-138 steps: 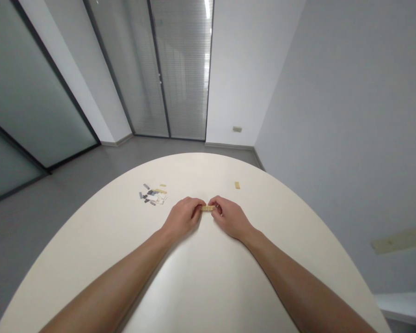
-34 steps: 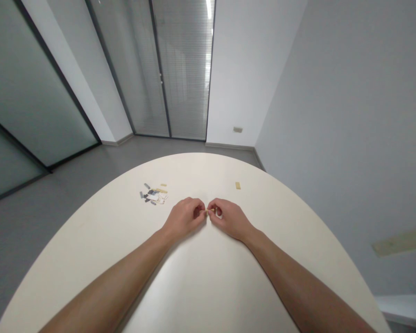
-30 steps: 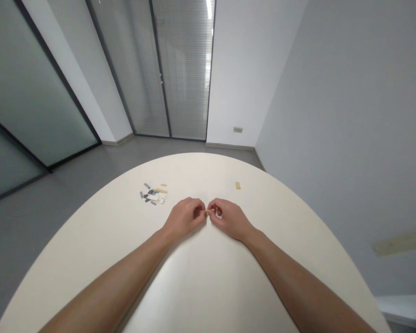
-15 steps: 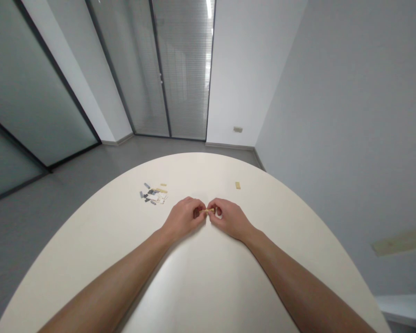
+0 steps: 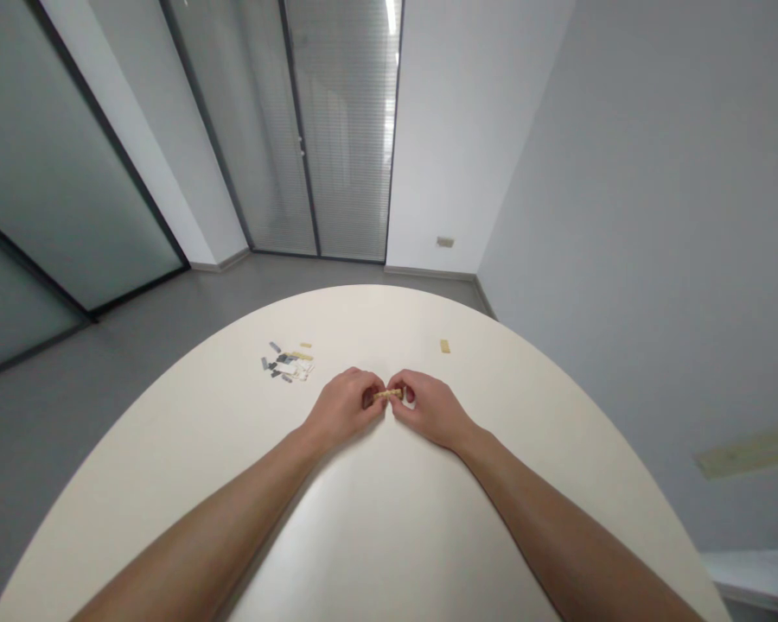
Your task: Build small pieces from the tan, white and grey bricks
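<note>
Between my two hands is a small, narrow yellow building-block piece [image 5: 387, 394], partly covered by fingertips. My left hand [image 5: 348, 402] pinches its left end, and my right hand [image 5: 430, 406] pinches the right end. The fingertips of both hands nearly meet over the middle of the table. A flat yellow piece [image 5: 444, 346] lies by itself beyond my right hand. To the far left of my left hand is a loose pile of small pieces [image 5: 291, 366] in white, black, grey and yellow.
The round white table [image 5: 376, 536] fills the lower view, its curved far edge beyond the pieces. A plain wall [image 5: 654, 216] stands close on the right. Glass doors with blinds [image 5: 343, 155] are across the grey floor [image 5: 168, 345].
The yellow piece has turned slightly between my fingers, so a little more of its bumpy side shows. My hands stay nearly in place, and the pile and lone piece have not moved.
</note>
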`<state>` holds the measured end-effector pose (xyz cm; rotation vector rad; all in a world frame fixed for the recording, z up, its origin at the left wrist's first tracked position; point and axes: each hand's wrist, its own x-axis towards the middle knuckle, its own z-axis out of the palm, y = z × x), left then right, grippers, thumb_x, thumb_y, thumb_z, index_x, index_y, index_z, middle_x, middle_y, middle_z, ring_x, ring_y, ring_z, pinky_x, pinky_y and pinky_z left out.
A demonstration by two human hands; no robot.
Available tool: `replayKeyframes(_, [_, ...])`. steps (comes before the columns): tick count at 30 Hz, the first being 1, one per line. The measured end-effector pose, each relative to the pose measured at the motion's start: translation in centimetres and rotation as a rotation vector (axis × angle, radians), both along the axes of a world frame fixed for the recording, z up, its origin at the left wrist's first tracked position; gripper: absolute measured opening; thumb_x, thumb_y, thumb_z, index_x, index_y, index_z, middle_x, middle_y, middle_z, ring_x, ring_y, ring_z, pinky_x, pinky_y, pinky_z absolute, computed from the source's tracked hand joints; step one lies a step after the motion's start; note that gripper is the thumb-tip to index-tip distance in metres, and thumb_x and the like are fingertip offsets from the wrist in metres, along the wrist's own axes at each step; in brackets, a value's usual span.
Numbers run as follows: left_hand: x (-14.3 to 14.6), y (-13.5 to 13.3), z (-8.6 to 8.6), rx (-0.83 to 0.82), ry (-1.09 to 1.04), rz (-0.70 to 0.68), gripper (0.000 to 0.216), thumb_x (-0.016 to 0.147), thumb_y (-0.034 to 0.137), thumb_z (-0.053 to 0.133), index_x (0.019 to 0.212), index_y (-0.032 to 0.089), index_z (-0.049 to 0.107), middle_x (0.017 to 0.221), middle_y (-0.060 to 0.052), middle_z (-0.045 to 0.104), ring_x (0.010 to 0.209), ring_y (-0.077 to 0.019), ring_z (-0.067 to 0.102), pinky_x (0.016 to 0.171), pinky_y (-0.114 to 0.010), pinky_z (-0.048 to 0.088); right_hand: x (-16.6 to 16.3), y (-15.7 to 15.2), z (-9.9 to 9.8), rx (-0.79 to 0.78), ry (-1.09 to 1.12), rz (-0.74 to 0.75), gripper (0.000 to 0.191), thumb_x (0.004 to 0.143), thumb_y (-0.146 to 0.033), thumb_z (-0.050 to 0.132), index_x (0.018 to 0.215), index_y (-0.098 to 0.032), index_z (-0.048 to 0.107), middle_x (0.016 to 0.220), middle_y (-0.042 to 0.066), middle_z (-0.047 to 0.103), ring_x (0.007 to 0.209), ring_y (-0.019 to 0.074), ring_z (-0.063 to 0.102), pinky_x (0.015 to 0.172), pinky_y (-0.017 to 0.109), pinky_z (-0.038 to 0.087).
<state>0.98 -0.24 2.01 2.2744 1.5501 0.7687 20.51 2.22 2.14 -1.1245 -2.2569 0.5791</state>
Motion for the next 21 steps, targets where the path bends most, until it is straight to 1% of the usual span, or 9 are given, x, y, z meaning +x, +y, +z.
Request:
replayKeyframes(12, [0.14, -0.04, 0.06, 0.006, -0.01, -0.002, 0.009, 0.088, 0.029, 0.06, 0.083, 0.022, 0.065, 0.076, -0.001, 0.065, 0.082, -0.0193, 0.059, 0.068, -0.03, 0.04, 0.03, 0.07, -0.25, 0.0, 0.006, 0.013, 0.014, 0.083, -0.018, 0.062, 0.095, -0.021, 0.066, 0.08, -0.002, 0.063, 0.071, 0.0126, 0.053, 0.067, 0.025, 0.036])
replayKeyframes(21, [0.11, -0.04, -0.02, 0.012, -0.02, 0.01, 0.009, 0.088, 0.026, 0.059, 0.085, 0.021, 0.064, 0.078, -0.001, 0.065, 0.078, -0.0182, 0.057, 0.067, -0.03, 0.039, 0.01, -0.06, -0.13, 0.0, 0.008, 0.008, 0.014, 0.084, -0.018, 0.061, 0.097, -0.022, 0.065, 0.08, -0.002, 0.063, 0.07, 0.0124, 0.053, 0.067, 0.025, 0.036])
